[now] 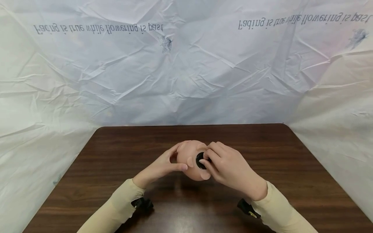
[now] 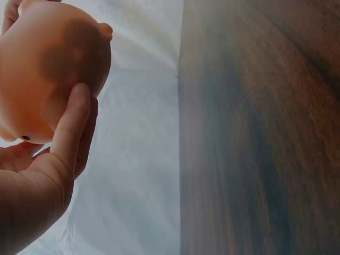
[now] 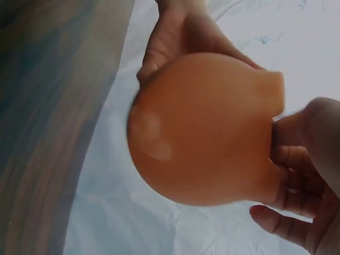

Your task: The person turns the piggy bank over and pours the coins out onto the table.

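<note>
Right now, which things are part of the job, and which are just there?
Part of the job:
- pink round toy
- black disc on it
- left hand, holding the toy
- right hand, fingers at the disc

Just there:
- brown table
- white sheet with writing

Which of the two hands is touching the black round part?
The right hand: it touches the black round part, while the left hand holds the pink object at its side.

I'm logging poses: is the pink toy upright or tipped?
The toy is tipped sideways: in the head view, its feet and black disc face the right hand.
</note>
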Demonstrator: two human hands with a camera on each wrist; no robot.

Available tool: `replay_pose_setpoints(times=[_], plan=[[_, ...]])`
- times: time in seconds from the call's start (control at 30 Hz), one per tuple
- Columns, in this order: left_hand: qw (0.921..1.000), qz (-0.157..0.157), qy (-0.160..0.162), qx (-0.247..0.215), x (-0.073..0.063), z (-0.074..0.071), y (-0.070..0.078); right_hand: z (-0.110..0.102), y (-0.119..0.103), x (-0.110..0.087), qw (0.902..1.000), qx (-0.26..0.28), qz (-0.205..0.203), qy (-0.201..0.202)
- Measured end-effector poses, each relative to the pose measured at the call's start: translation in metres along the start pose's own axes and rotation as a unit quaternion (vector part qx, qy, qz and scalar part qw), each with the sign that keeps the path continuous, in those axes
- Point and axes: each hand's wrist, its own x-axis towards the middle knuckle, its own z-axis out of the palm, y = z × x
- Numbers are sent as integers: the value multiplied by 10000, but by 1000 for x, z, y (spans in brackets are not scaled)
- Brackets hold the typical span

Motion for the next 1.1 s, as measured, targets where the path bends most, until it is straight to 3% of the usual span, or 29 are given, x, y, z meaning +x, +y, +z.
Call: replay_pose_setpoints(times=[0.17, 0.3, 0.7, 0.9, 1.1], plan=[[9996, 47, 154, -235, 1, 0, -3, 6, -5, -1, 9978, 365, 491, 252], [9983, 144, -9, -569, 2, 0, -4, 10, -8, -1, 9961, 439, 617, 455], [9995, -177, 34, -263, 4, 0, -6, 7, -8, -3, 9985, 204, 487, -150], [9997, -183, 91, -119, 2, -2, -4, 9, -8, -4, 9993, 272, 229, -92], [9997, -152, -38, -166, 1, -5, -3, 6, -8, -2, 9996, 11, -267, 15]])
